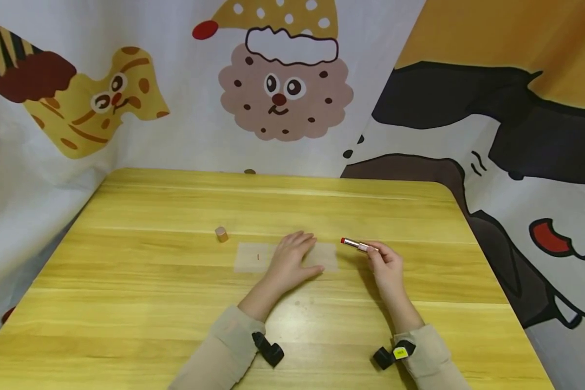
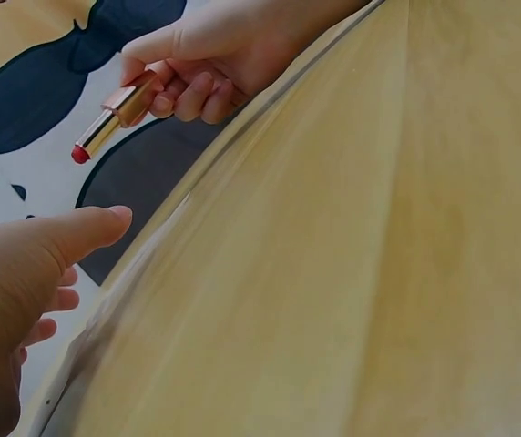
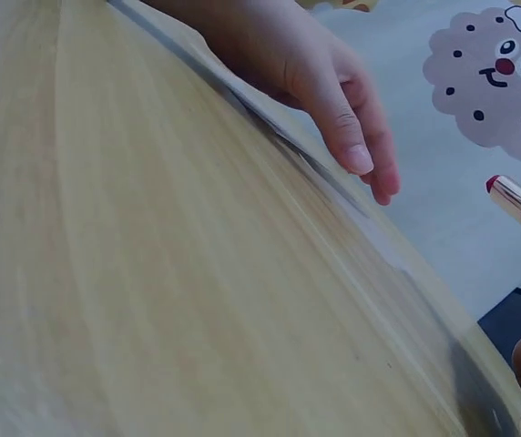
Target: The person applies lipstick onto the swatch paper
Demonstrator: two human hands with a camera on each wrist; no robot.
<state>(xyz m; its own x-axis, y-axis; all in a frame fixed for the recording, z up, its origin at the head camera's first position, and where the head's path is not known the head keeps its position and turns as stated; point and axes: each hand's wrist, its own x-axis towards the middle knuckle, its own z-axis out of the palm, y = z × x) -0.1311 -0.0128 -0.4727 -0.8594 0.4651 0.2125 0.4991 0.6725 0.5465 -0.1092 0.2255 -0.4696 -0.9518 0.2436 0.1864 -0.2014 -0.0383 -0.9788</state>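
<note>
In the head view my right hand [image 1: 387, 268] pinches an uncapped lipstick [image 1: 355, 245] by its base, above the table. Its red tip points left, toward the other hand; the left wrist view shows the lipstick [image 2: 106, 125] with its gold tube bare. My left hand [image 1: 287, 265] lies over a thin, translucent strip of paper or film [image 1: 246, 262], fingers extended and thumb spread. That hand hides the strip's middle. A short reddish mark [image 1: 258, 257] shows on the strip's left part. Beyond its left end stands a small pinkish-gold cap [image 1: 221, 234].
The wooden table [image 1: 127, 303] has rounded far corners. Behind it hangs a white curtain [image 1: 175, 146] printed with cartoon figures. Black cameras sit on straps at the left wrist [image 1: 269, 349] and right wrist [image 1: 392, 355].
</note>
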